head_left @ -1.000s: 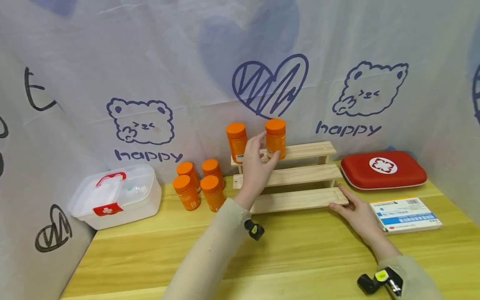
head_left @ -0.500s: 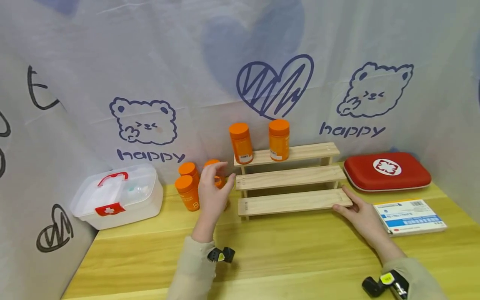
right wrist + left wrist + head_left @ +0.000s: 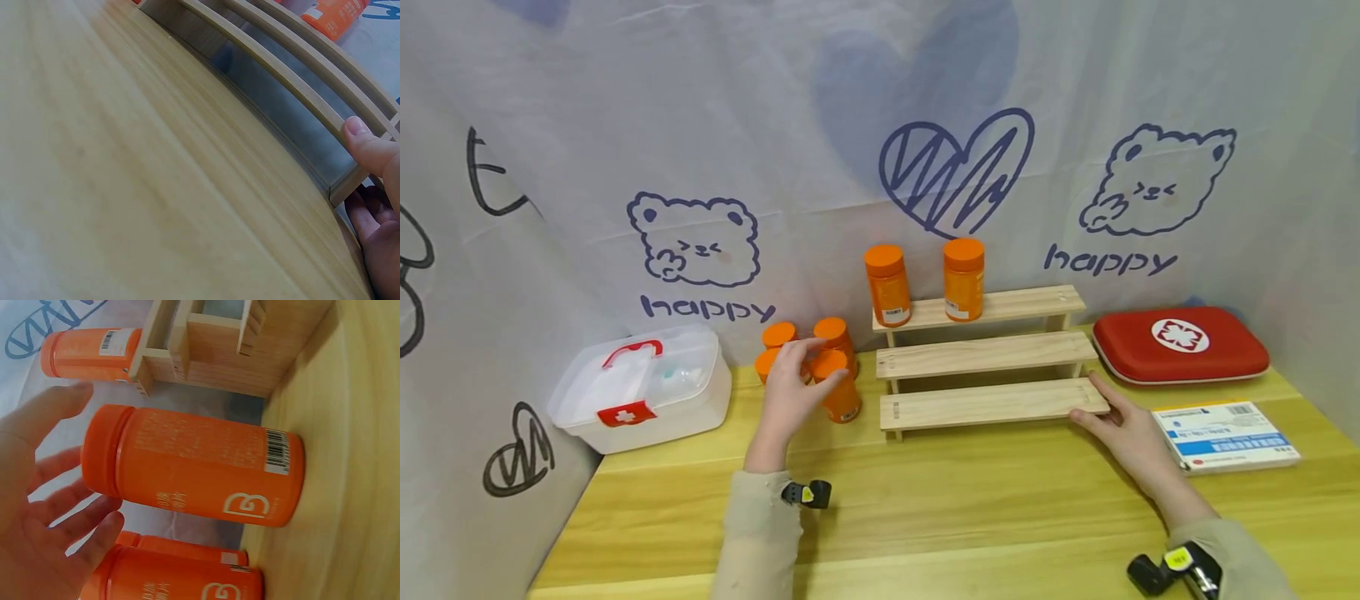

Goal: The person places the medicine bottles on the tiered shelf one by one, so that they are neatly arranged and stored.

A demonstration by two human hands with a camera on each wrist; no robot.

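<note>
My left hand [image 3: 784,402] is at the front right orange bottle [image 3: 842,400] of a cluster on the table. In the left wrist view the thumb and spread fingers stand around the cap of this bottle [image 3: 194,465], not closed on it. Other orange bottles [image 3: 780,334] stand behind and beside it, partly hidden by the hand. A three-tier wooden rack [image 3: 992,404] stands to the right. With thumb at the front edge and fingers behind, my right hand [image 3: 1129,446] grips the right end of its lowest shelf. Two orange bottles, one left [image 3: 889,292] and one right [image 3: 964,283], stand upright on the top tier.
A translucent first-aid box [image 3: 643,387] with a red handle stands at the far left. Right of the rack lie a red zip case [image 3: 1183,346] and a white-and-blue medicine box [image 3: 1228,437]. A printed curtain [image 3: 820,167] hangs behind the wooden table [image 3: 940,517].
My left hand has let go of the right bottle on the top tier and moved down and left to the bottle cluster. The right hand has stayed on the rack.
</note>
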